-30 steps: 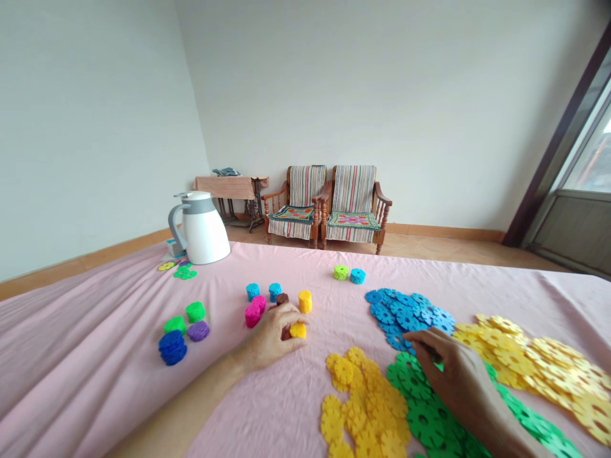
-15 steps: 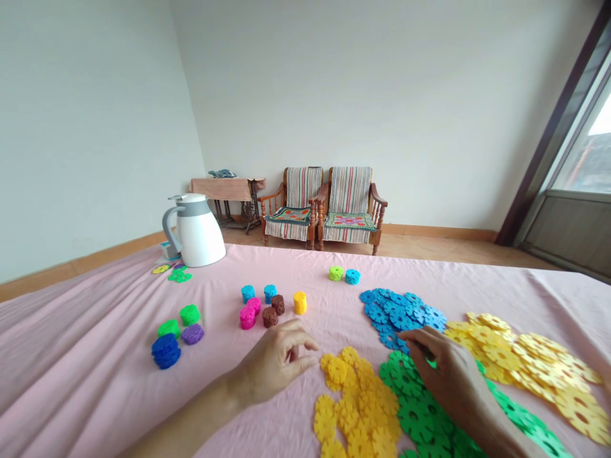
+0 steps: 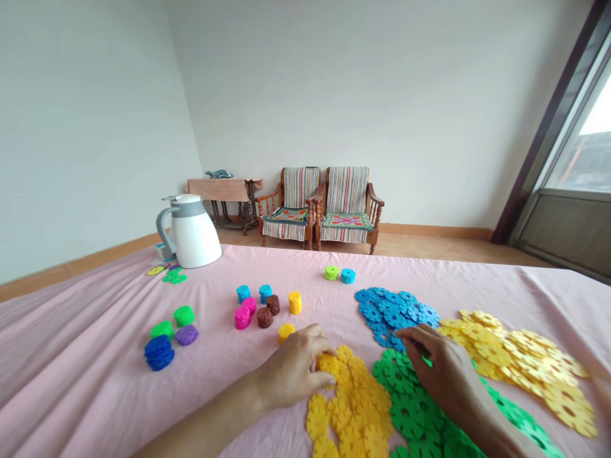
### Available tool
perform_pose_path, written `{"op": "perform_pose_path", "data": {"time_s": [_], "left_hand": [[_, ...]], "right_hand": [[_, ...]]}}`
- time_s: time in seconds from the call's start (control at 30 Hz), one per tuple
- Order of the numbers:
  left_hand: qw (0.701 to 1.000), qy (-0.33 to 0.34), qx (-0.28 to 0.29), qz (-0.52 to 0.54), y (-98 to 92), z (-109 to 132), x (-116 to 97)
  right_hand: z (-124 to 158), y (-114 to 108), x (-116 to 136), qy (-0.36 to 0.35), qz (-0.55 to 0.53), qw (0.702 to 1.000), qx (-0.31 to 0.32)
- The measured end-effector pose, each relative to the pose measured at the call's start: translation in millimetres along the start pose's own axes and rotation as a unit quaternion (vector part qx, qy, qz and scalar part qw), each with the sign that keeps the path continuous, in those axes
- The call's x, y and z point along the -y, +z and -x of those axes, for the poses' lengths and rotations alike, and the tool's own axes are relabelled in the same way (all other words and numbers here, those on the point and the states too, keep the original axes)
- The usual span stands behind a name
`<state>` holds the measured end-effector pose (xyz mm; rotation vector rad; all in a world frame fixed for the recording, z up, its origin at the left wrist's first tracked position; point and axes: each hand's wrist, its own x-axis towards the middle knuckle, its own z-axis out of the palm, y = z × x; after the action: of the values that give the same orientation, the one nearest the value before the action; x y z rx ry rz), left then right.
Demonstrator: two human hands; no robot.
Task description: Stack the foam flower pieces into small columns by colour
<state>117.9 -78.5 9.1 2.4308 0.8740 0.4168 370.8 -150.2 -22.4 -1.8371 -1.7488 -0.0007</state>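
Observation:
My left hand [image 3: 300, 369] is at the upper left edge of a pile of orange-yellow snowflake discs [image 3: 356, 407], its thumb and fingers closed around a yellow disc [image 3: 328, 364]. Just behind its knuckles stands a short yellow stack [image 3: 286, 332]. My right hand [image 3: 443, 372] hovers over the green snowflake discs [image 3: 410, 410], close to the front of the blue discs [image 3: 389, 312]. Its fingers are curled and the tips drawn together; whatever may be between them is hidden.
Small stacks stand on the pink cloth: yellow [image 3: 294, 303], brown [image 3: 265, 317], pink [image 3: 242, 317], dark blue [image 3: 159, 353], purple [image 3: 186, 335] and lime [image 3: 331, 273]. Pale yellow discs [image 3: 520, 356] lie at the right. A white jug [image 3: 195, 235] stands at the far left.
My left hand has moved right onto the edge of the yellow pile and closed on a disc, uncovering a yellow stack behind it. My right hand stays nearly still; the view shifts slightly.

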Motion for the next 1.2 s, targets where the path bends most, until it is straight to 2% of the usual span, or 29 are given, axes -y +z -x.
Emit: {"op": "perform_pose_path", "data": {"time_s": [0.17, 0.37, 0.53, 0.7, 0.87, 1.07, 1.2], "left_hand": [[0.999, 0.015, -0.007, 0.028, -8.0, 2.8, 4.1], [0.999, 0.031, -0.023, 0.000, -17.7, 7.0, 6.4], [0.994, -0.014, -0.102, -0.025, -44.4, 4.5, 33.6], [0.993, -0.052, -0.101, -0.032, -64.9, 5.2, 55.0], [0.996, -0.058, -0.064, -0.035, -63.7, 6.3, 50.9], [0.995, -0.051, -0.061, -0.062, -52.5, 4.6, 52.9], [0.994, -0.047, -0.051, -0.082, -52.8, 5.5, 53.8]], "right_hand": [[0.3, 0.5, 1.8, 0.000, -0.002, 1.000, 0.007], [-0.5, 1.2, -0.6, -0.002, 0.003, 1.000, 0.016], [-0.1, 1.7, -0.2, -0.005, 0.005, 1.000, 0.013], [1.0, 2.4, 1.3, -0.011, 0.004, 1.000, 0.013], [1.5, 3.3, 0.7, -0.013, 0.010, 1.000, 0.013], [1.3, 5.0, -0.8, -0.019, 0.012, 1.000, 0.014], [1.2, 5.2, -0.5, -0.023, 0.014, 1.000, 0.011]]}}
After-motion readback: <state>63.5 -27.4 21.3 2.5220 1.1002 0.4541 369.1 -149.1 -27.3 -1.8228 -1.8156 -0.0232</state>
